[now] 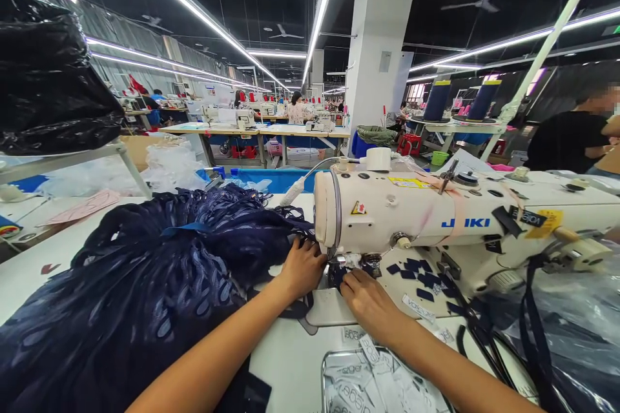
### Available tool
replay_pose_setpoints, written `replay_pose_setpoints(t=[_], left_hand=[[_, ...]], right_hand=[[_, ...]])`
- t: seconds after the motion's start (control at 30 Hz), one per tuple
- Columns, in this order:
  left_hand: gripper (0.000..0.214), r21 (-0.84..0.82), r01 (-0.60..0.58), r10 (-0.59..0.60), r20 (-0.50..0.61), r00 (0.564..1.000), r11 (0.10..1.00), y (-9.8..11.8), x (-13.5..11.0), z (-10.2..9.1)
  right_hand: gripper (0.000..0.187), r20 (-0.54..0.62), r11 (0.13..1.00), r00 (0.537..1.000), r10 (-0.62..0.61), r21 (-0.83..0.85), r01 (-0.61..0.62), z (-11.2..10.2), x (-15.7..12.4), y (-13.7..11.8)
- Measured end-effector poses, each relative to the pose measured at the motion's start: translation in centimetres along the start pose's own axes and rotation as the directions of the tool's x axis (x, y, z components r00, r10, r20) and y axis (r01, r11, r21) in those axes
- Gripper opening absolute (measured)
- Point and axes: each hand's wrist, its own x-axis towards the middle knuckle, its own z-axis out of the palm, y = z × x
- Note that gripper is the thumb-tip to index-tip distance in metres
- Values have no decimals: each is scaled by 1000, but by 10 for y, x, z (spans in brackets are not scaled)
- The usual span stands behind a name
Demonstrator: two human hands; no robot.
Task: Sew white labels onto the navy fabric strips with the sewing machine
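Observation:
A white JUKI sewing machine (402,206) stands in front of me. My left hand (304,266) is left of the needle area, its fingers bent over the edge of dark navy fabric. To the right of the presser foot, my right hand (365,300) has its fingers closed at a small dark navy piece (338,275) under the machine head; the fingertips are partly hidden. A large heap of navy fabric pieces (159,264) with looped edges spreads across the table on my left and reaches up to my left hand.
Small navy squares (419,277) lie on the machine bed. A metal tray (323,377) of white printed labels sits at the front. Clear plastic (576,335) is at right, a black bag (53,77) upper left. Navy thread cones (484,101) stand behind; a person in black (557,135) is at far right.

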Motion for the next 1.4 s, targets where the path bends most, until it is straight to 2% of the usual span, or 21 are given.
replay_pose_setpoints(t=[0.2, 0.4, 0.5, 0.6, 0.67, 0.73, 0.8, 0.83, 0.93, 1.03, 1.1, 1.13, 1.2, 1.27, 1.3, 1.4], left_hand=[[22, -7, 28, -28, 3, 1000, 1000, 0, 1, -1], [22, 24, 78, -78, 37, 996, 997, 8, -5, -6], [19, 3, 63, -63, 90, 994, 998, 16, -17, -27], [16, -53, -10, 18, 154, 988, 999, 7, -41, -63], [17, -14, 5, -4, 79, 997, 1000, -13, -65, -88], [22, 61, 73, -68, -85, 994, 995, -36, -93, -108], [25, 105, 118, -94, -211, 973, 987, -56, -123, -120], [26, 124, 117, -85, -237, 968, 985, -61, -136, -123], [24, 208, 34, 4, -180, 984, 978, -59, -163, -122], [25, 312, -70, 79, -16, 997, 948, -44, -171, -115], [34, 380, -80, 73, 32, 997, 921, -36, -175, -110], [37, 407, -86, 83, 25, 996, 909, -34, -177, -106], [32, 421, -151, 182, -33, 983, 894, -34, -182, -98], [25, 365, -257, 321, -124, 939, 895, -33, -186, -87], [28, 309, -289, 354, -177, 918, 906, -31, -187, -81], [41, 71, -238, 249, -310, 918, 969, -12, -183, -60]], right_hand=[[23, -2, 1000, 1000, 16, -3, -16, 0, 1, 3], [30, -46, 1000, 999, -19, -17, 19, 1, -1, 28], [35, -77, 1000, 997, -21, 10, 22, 4, -1, 39], [33, -66, 998, 997, -45, 42, 47, 6, -5, 43], [26, -76, 995, 995, -62, 68, 67, 4, -10, 43], [21, -84, 992, 993, -82, 90, 89, 0, -16, 39], [23, -64, 982, 993, -98, 155, 107, -6, -20, 30], [26, -41, 970, 994, -105, 216, 112, -9, -21, 24], [40, 50, 893, 990, -128, 441, 93, -20, -16, -3], [47, 143, 809, 978, -153, 586, 41, -33, -3, -31], [50, 162, 750, 971, -173, 660, 24, -40, 8, -46], [50, 157, 718, 971, -182, 696, 22, -43, 12, -52], [51, 135, 652, 975, -174, 758, 12, -46, 22, -63], [50, 112, 594, 985, -130, 804, -13, -45, 32, -74], [51, 105, 569, 990, -95, 821, -33, -43, 39, -79], [49, 84, 527, 996, 41, 845, -93, -34, 69, -92]])
